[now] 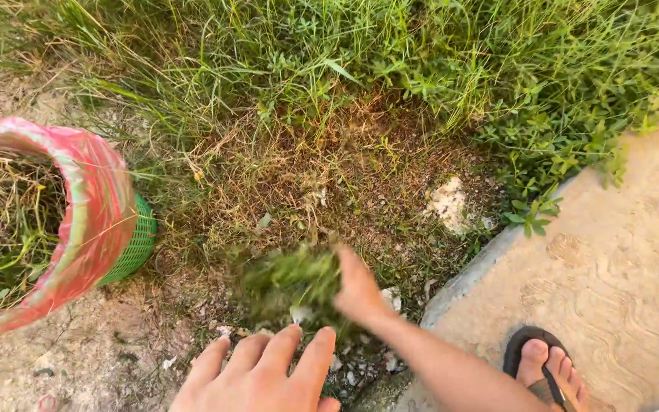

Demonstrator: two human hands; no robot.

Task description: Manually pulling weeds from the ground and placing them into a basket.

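My right hand [360, 290] is closed on a blurred clump of green weeds [287, 281], just above a patch of dry, brownish ground [329, 175]. My left hand [257, 372] is at the bottom of the view, fingers together and extended flat, palm down, holding nothing, just below the clump. To the left stands a green mesh basket [135, 248] lined with a pink plastic bag [93, 206], holding pulled grass and dry stalks.
Tall green grass [421, 53] covers the top of the view. A concrete path [619, 267] with a raised edge runs at the right; my foot in a black sandal [543, 366] rests on it. A pale stone [447, 202] lies in the dry patch.
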